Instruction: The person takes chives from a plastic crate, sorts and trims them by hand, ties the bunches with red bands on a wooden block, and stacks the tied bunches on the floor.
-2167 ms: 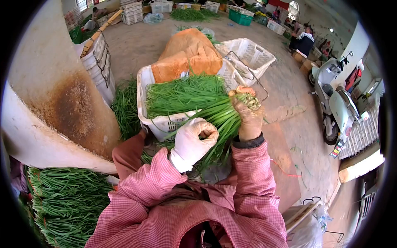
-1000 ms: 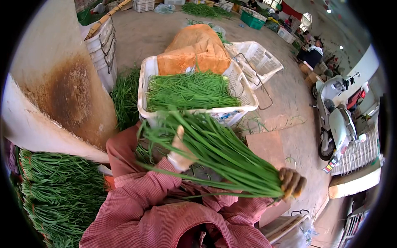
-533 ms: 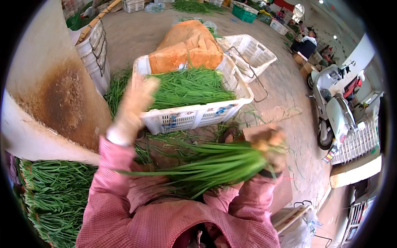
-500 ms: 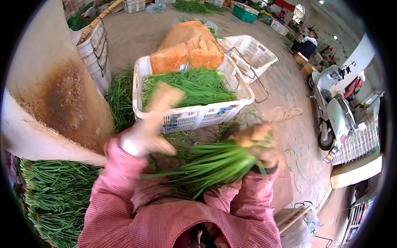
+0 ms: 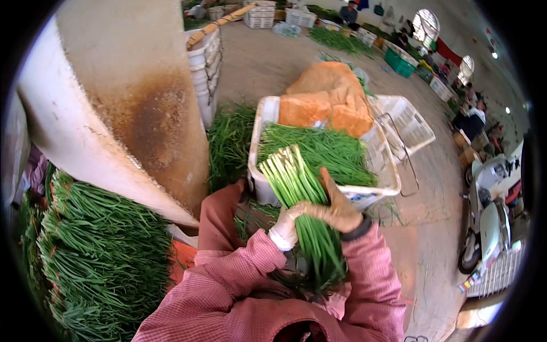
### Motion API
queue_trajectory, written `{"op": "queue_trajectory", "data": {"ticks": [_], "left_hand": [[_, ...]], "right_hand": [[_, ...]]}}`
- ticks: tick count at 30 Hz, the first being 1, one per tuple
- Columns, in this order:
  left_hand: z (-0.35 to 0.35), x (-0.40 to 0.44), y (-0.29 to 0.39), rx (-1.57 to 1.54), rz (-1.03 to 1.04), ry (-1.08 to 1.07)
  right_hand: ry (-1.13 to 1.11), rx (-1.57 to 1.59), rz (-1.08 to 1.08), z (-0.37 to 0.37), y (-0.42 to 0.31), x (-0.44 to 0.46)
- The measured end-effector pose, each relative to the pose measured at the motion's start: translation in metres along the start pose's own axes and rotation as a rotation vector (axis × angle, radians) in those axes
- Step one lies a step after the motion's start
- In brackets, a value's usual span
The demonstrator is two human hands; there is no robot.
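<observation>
A bunch of garlic chives [image 5: 290,179] is held in front of me, its pale stalk ends slanting up and away and its green leaves [image 5: 323,256] hanging toward my lap. My left hand [image 5: 288,223], in a pale glove, grips the bunch at its middle from the left. From the right, my right hand [image 5: 341,210] clasps the same part, also gloved, with one digit standing up along the stalks. Just beyond the bunch sits a white plastic crate [image 5: 263,131] of loose chives [image 5: 327,149], with an orange-brown cloth [image 5: 327,97] over its far end.
Tied chive bundles [image 5: 108,251] are stacked at my left, beside a rust-stained pillar [image 5: 154,119]. Loose greens [image 5: 231,142] lie by the crate's left side. Another white crate [image 5: 407,122] stands behind it. A parked scooter [image 5: 493,222] is at right; people sit farther back.
My left hand, earlier open and raised near the crate, now grips the bunch. My right hand brought the bunch from the right to the middle and turned it stalk-ends up. The view swung left.
</observation>
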State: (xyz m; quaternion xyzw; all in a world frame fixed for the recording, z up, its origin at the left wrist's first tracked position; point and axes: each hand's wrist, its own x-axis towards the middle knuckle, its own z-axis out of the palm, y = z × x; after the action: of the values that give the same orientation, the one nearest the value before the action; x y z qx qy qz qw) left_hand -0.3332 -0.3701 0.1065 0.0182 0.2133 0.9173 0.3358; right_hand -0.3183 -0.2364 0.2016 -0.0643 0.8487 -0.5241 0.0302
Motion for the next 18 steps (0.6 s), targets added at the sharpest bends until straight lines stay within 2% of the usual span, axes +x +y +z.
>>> {"op": "queue_trajectory", "data": {"ticks": [1,2,3,4,6,8,10,12,14,15,16,18], "left_hand": [[0.028,0.001,0.013,0.013,0.128,0.071],[0.018,0.01,0.013,-0.076,0.119,0.092],[0.02,0.01,0.019,-0.139,0.11,0.11],[0.022,0.01,0.027,-0.204,0.102,0.124],[0.024,0.002,0.049,-0.238,0.221,0.109],[0.01,0.001,0.079,-0.202,0.417,0.093],[0.0,-0.009,0.123,-0.22,0.555,0.07],[-0.01,-0.02,0.162,-0.268,0.65,0.092],[-0.031,-0.021,0.176,-0.148,0.695,0.099],[-0.032,-0.024,0.174,-0.101,0.652,0.133],[-0.032,-0.024,0.168,-0.054,0.595,0.157],[-0.022,-0.029,0.153,0.141,0.495,-0.072]], "right_hand": [[-0.018,-0.074,-0.06,0.01,0.007,-0.004],[-0.03,-0.145,-0.119,0.019,0.01,-0.004],[0.011,-0.343,-0.111,0.025,0.0,0.001],[0.0,-0.345,-0.131,0.028,-0.005,0.012],[-0.087,-0.432,-0.146,0.032,-0.016,0.038],[-0.158,-0.449,-0.214,0.05,-0.041,0.076],[-0.296,-0.46,-0.149,0.075,-0.078,0.109],[-0.259,-0.475,-0.317,0.111,-0.077,0.142],[-0.37,-0.332,-0.136,0.127,-0.072,0.161],[-0.388,-0.049,-0.196,0.13,-0.053,0.161],[-0.274,-0.027,-0.303,0.135,-0.042,0.155],[-0.14,0.328,-0.244,0.132,-0.028,0.132]]}}
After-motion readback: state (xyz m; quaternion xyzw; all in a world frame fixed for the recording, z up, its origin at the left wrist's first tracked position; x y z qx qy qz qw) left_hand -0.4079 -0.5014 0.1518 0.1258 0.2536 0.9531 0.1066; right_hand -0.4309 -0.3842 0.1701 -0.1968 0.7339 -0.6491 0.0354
